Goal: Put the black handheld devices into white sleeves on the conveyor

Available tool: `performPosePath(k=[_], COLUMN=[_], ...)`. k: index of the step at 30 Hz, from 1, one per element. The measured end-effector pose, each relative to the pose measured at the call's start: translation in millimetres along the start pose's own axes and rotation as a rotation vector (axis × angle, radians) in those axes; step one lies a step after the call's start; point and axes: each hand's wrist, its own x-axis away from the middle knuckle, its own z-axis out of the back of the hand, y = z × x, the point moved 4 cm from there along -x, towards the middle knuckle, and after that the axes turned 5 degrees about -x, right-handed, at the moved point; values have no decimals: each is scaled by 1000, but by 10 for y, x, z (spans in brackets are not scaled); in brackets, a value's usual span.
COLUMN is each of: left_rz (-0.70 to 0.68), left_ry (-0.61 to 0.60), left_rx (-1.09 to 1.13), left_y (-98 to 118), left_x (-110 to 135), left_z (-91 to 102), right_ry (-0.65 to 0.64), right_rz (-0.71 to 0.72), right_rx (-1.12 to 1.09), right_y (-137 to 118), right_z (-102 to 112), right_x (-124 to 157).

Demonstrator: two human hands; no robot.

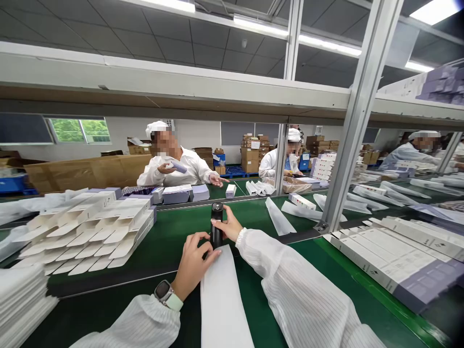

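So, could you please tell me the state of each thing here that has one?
Black device: held in the right hand, appears upright
White wrap: laid out, far end by the left hand
Left-side cartons: stacked, end flaps open
Watch screen: dark
Ceiling light: on

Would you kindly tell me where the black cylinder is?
The black cylinder is below the head view's centre, in the right hand, just beyond the white pouch.

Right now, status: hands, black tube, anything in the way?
Right hand gripping black tube, upright. Left hand at white pouch's far end, grip unclear. Boxes stacked both sides, apart from the hands.
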Motion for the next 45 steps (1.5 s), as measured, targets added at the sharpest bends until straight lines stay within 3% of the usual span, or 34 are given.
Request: performPosePath(k=[5,11,16,20,23,25,26,29,31,34,37,42,45], left_rz=[174,408,404,400,408,421,448,493,528,537,569,645,643], left_ry=[79,-17,97,245,322,344,327,117,-23,-71,-66,-32,19], left_rx=[121,437,518,547,603,587,554,490,449,425,442,460,412], left_y=[-68,-152,-76,-38,-70,-129,-175,-320,-409,-481,-494,-520,-568], left_x=[-208,-362,-411,-488,-479,-385,-313,-74,71,173,166,140,126], left_z=[175,347,547,677,689,608,524,122,-143,-345,-361,-282,-269], right_ry=[-145,-377,-497,-555,-409,-137,43,603,837,864,767,665,709], right_rz=[-76,-312,-201,-354,-297,-99,37,414,443,188,-11,-150,-143], right_rx=[70,-105,-245,-250,-270,-295,-281,-72,192,562,667,765,832], right_y=[28,-26,-191,51,110,17,-55,-239,-231,-25,228,441,420], right_z=[-86,-169,-228,-463,-548,-398,-251,318,667,1078,1332,1463,1504], right_x=[48,167,373,665,628,412,286,5,-111,-243,-295,-367,-346])
